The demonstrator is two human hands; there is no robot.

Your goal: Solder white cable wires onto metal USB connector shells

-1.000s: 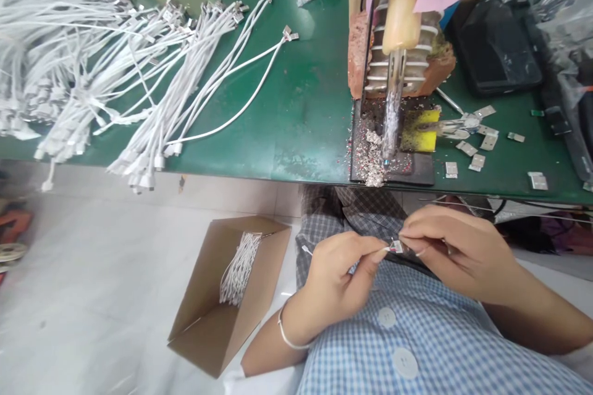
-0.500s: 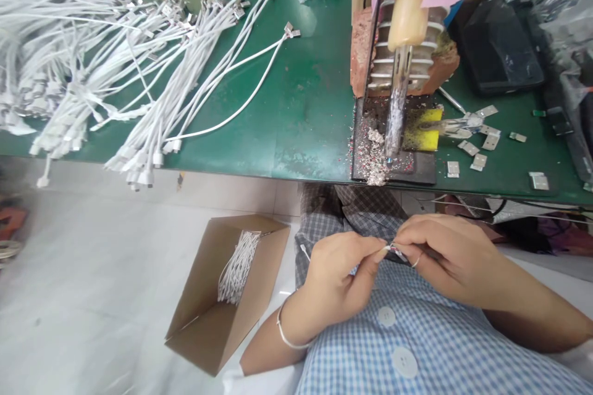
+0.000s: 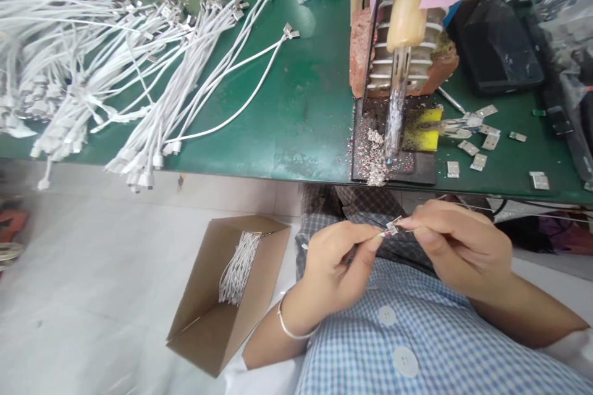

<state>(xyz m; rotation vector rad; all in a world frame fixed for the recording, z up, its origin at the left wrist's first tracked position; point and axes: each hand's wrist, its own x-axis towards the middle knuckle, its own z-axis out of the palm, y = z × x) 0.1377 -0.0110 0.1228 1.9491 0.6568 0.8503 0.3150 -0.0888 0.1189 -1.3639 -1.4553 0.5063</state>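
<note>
Above my lap, my left hand (image 3: 340, 265) pinches the end of a white cable between thumb and forefinger. From those fingertips a small silver USB connector (image 3: 393, 226) sticks out, with a little red showing where it meets the cable. My right hand (image 3: 463, 247) grips the connector's far side with its fingertips, the thumb just below. The rest of this cable is mostly hidden behind my left hand. On the green bench (image 3: 315, 105) in front lie bundles of white cables (image 3: 185, 86) with metal USB ends pointing away.
A wooden-handled soldering iron (image 3: 396, 99) rests in a coil stand over a plate with solder crumbs (image 3: 376, 160). Loose metal connector shells (image 3: 479, 162) lie to its right. On the floor at left, a cardboard box (image 3: 194, 321) holds more white cables (image 3: 239, 271).
Both hands have risen slightly toward the bench. The right fingers have shifted outward, so the silver connector between the hands now shows.
</note>
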